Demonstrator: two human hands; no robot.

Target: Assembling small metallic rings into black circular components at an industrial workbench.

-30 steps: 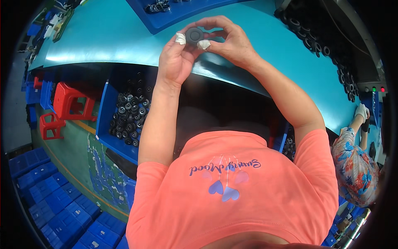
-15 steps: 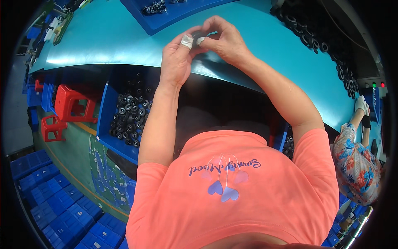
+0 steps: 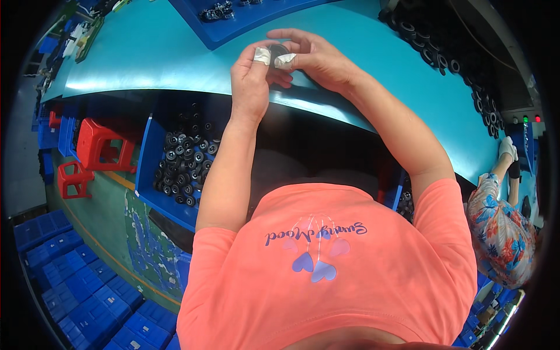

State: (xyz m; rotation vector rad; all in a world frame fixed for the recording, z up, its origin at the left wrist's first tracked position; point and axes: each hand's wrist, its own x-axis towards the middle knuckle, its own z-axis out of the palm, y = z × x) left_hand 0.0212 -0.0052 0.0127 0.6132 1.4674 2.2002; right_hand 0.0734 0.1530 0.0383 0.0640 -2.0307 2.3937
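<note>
A small dark round wheel (image 3: pixel 278 54) is held up between my two hands, above the near edge of the teal worktop (image 3: pixel 157 52). My left hand (image 3: pixel 251 76) grips it from the left, its thumb wrapped in white tape. From the right, my right hand (image 3: pixel 315 58) pinches the same wheel with a thumb that is also taped white; its other fingers curl behind. Much of the wheel is hidden by the fingers. Below the table edge on the left, a blue bin (image 3: pixel 146 157) holds many similar black wheels (image 3: pixel 184 166).
At the far side stands a blue tray (image 3: pixel 227 35) with shiny metal parts (image 3: pixel 217 13). Black rings (image 3: pixel 429 55) line the worktop's right side. A co-worker in a floral top (image 3: pixel 501 227) sits at the right. Red stools (image 3: pixel 96 146) and stacked blue crates (image 3: pixel 87 291) stand left.
My right hand has shifted its grip, its fingers now stretching farther over the wheel, and its thumb has turned. The left hand has moved slightly right. The wheel stays between them.
</note>
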